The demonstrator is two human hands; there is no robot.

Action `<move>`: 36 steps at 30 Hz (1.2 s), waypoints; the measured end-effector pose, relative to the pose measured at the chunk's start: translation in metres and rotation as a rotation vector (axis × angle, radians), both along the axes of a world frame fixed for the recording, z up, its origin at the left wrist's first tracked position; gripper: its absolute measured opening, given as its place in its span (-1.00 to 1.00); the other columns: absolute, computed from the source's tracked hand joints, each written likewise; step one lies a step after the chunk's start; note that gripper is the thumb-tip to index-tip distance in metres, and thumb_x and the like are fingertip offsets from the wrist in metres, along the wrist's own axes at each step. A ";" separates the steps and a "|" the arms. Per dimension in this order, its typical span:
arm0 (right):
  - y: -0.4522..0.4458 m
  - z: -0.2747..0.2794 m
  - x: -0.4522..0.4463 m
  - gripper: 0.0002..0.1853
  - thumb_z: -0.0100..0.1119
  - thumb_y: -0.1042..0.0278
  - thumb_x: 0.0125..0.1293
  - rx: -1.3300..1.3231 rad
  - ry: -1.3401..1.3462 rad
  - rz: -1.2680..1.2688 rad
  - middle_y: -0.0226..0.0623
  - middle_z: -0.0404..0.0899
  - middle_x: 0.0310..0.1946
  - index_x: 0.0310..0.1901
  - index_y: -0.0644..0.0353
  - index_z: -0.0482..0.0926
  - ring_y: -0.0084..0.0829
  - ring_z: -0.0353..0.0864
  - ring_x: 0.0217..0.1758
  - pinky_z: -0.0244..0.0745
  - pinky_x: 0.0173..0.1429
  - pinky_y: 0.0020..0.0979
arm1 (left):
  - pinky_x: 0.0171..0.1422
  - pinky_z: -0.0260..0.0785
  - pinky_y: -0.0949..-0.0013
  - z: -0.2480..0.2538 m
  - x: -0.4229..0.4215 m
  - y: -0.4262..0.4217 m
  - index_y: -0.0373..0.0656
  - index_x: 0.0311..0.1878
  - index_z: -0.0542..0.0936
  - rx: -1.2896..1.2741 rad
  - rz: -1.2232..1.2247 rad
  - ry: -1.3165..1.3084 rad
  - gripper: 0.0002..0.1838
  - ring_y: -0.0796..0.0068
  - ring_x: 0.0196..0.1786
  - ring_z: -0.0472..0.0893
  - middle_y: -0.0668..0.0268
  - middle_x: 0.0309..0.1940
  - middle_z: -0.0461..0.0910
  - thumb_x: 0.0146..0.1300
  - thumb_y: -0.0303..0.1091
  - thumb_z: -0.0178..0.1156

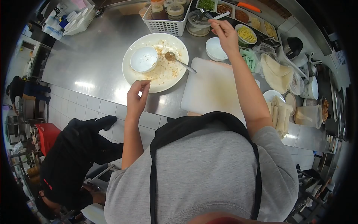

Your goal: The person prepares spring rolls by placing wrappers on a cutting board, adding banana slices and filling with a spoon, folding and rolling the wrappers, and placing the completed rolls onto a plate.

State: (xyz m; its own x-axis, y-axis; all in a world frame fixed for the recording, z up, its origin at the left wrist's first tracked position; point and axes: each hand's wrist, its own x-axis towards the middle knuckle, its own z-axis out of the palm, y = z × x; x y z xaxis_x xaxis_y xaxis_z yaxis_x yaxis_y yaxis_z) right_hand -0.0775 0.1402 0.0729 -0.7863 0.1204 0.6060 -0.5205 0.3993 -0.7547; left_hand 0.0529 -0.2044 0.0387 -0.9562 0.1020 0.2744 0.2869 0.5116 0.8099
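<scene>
My right hand (pixel 226 34) is closed in a pinch at the white handle of a spoon (pixel 222 15), over a clear plastic tub (pixel 197 28). The spoon's far end is hard to make out at the tub. My left hand (pixel 137 98) hovers by the near rim of a large white oval plate (pixel 128 44), fingers loosely curled, thumb apart, nothing visible between them. On that plate sit a white bowl (pixel 144 59) with a few crumbs and a metal spoon (pixel 182 64) with brown paste in its head. Brown smears cover the plate.
A white cutting board (pixel 209 86) lies right of the plate, with a white bowl (pixel 215 49) behind it. Farther back stand a basket of jars (pixel 164 26) and trays of toppings (pixel 241 15). Rolled wrappers (pixel 279 115) lie right. A person in black (pixel 71 156) bends at left.
</scene>
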 end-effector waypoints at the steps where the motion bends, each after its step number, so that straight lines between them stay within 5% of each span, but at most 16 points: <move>1: -0.003 0.006 0.005 -0.78 0.14 0.29 0.38 0.000 -0.001 0.008 -0.42 0.55 -0.37 -0.05 0.15 0.66 -0.62 0.55 -0.39 0.43 -0.27 -0.59 | -0.15 0.37 0.50 0.000 0.000 -0.001 -0.28 -0.13 0.62 -0.007 0.002 0.009 -0.85 0.58 -0.32 0.50 0.32 -0.36 0.60 0.28 -0.45 0.22; 3: -0.006 0.020 0.013 -0.78 0.10 0.30 0.41 -0.261 -0.038 0.097 -0.43 0.57 -0.35 -0.07 0.20 0.66 -0.65 0.56 -0.37 0.45 -0.26 -0.61 | -0.15 0.38 0.50 0.003 0.000 -0.003 -0.28 -0.13 0.62 -0.011 0.012 0.012 -0.85 0.58 -0.32 0.50 0.32 -0.36 0.60 0.28 -0.45 0.22; 8: 0.020 0.031 0.048 -0.77 0.10 0.28 0.41 -0.186 -0.030 -0.084 -0.38 0.59 -0.33 -0.11 0.24 0.64 -0.58 0.58 -0.33 0.46 -0.23 -0.56 | -0.14 0.38 0.48 0.001 0.001 -0.012 -0.29 -0.14 0.62 -0.002 0.033 0.034 -0.86 0.57 -0.32 0.51 0.31 -0.36 0.60 0.28 -0.46 0.22; 10: 0.040 0.024 0.059 -0.78 0.10 0.28 0.38 0.312 -0.107 -0.197 -0.27 0.59 -0.32 -0.17 0.26 0.62 -0.41 0.59 -0.31 0.45 -0.20 -0.45 | -0.14 0.38 0.48 -0.002 0.003 -0.017 -0.29 -0.14 0.61 -0.014 0.037 0.035 -0.86 0.57 -0.32 0.51 0.31 -0.37 0.59 0.28 -0.46 0.21; 13: 0.056 0.019 0.069 -0.80 0.09 0.31 0.35 0.554 -0.465 -0.081 -0.20 0.58 -0.31 -0.22 0.27 0.59 -0.26 0.58 -0.28 0.44 -0.17 -0.37 | -0.14 0.40 0.43 -0.002 0.004 -0.015 -0.24 -0.17 0.61 -0.019 0.020 0.025 -0.89 0.44 -0.30 0.56 0.26 -0.38 0.58 0.25 -0.49 0.19; 21: 0.055 0.021 0.063 -0.79 0.06 0.28 0.39 0.340 -0.284 -0.170 -0.24 0.62 -0.26 -0.19 0.23 0.62 -0.36 0.59 -0.25 0.46 -0.13 -0.41 | -0.15 0.39 0.48 0.000 0.000 -0.005 -0.27 -0.14 0.62 -0.031 -0.001 0.040 -0.86 0.54 -0.32 0.53 0.29 -0.36 0.61 0.27 -0.46 0.21; 23: 0.021 0.037 0.058 -0.77 0.06 0.26 0.40 0.048 -0.232 0.049 -0.25 0.63 -0.17 -0.14 0.21 0.64 -0.40 0.59 -0.23 0.48 -0.11 -0.45 | -0.16 0.39 0.48 -0.002 0.000 -0.001 -0.27 -0.14 0.62 -0.047 -0.024 0.038 -0.86 0.54 -0.32 0.53 0.29 -0.35 0.61 0.27 -0.46 0.21; 25: -0.011 0.031 0.048 -0.76 0.07 0.26 0.41 0.175 -0.278 0.200 -0.41 0.58 -0.28 -0.08 0.21 0.63 -0.59 0.50 -0.29 0.44 -0.18 -0.53 | -0.16 0.39 0.47 -0.002 0.000 0.007 -0.26 -0.14 0.63 -0.029 -0.037 0.008 -0.86 0.54 -0.33 0.54 0.29 -0.35 0.62 0.27 -0.46 0.22; 30: -0.066 -0.012 0.037 -0.79 0.12 0.32 0.36 0.410 -0.146 0.321 -0.34 0.54 -0.31 -0.06 0.13 0.64 -0.47 0.52 -0.28 0.43 -0.17 -0.46 | -0.15 0.40 0.43 0.000 0.000 0.005 -0.21 -0.15 0.62 -0.016 -0.025 0.019 -0.88 0.44 -0.31 0.56 0.26 -0.35 0.60 0.25 -0.49 0.19; 36: -0.064 -0.023 0.055 -0.80 0.12 0.32 0.36 0.267 -0.241 0.200 -0.28 0.53 -0.30 -0.07 0.14 0.64 -0.40 0.58 -0.25 0.45 -0.13 -0.44 | -0.16 0.42 0.49 -0.017 0.004 -0.005 -0.26 -0.13 0.62 0.112 -0.001 -0.034 -0.86 0.58 -0.33 0.56 0.33 -0.36 0.62 0.29 -0.46 0.20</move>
